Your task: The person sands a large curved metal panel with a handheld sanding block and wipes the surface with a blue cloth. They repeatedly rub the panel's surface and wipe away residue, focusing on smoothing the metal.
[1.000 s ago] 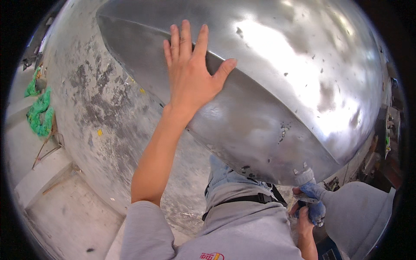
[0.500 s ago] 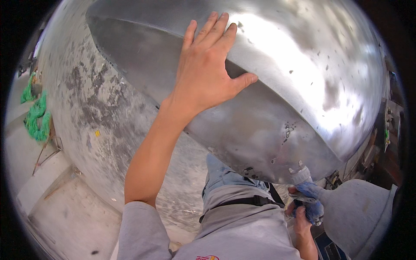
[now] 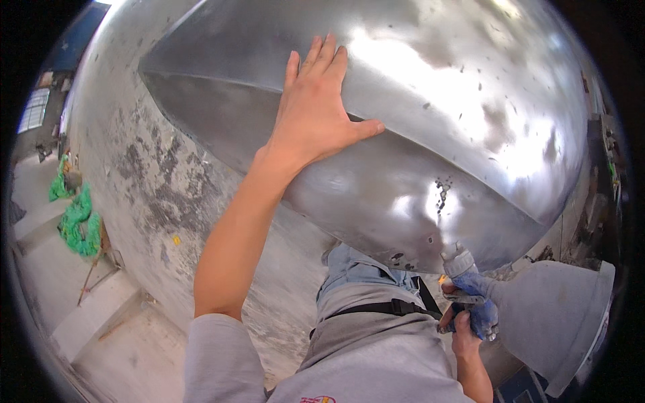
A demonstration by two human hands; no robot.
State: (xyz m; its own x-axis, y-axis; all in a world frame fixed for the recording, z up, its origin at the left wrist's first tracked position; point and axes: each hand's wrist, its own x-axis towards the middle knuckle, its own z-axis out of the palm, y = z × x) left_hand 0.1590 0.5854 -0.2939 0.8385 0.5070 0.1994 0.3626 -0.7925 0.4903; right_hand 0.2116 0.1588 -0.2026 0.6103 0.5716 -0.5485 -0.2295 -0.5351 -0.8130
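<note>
My left hand (image 3: 314, 114) rests on a large curved metal shell (image 3: 376, 185), its fingers spread. The fingers lie over the brighter upper face, while the thumb reaches along the raised ridge between the two faces. At the lower right my right hand (image 3: 463, 332) is wrapped around the handle of a spray gun (image 3: 478, 289), blue-stained around its body. A big grey cup (image 3: 554, 312) is joined to the gun on its right side. The gun's nozzle (image 3: 458, 260) points at the shell's lower part, near a cluster of dark pits (image 3: 442, 191). No spray is visible.
Left of the bare metal, the shell has a mottled grey coating (image 3: 158, 171) with a small yellow mark (image 3: 177, 240). Green netting-like material (image 3: 79, 221) hangs beyond it, above pale ledges (image 3: 94, 316). Dark equipment (image 3: 605, 174) stands along the right edge.
The view has tilted, showing more background at the upper left. My left hand appears slightly lower and further left in the picture. The right hand keeps its grip on the spray gun.
</note>
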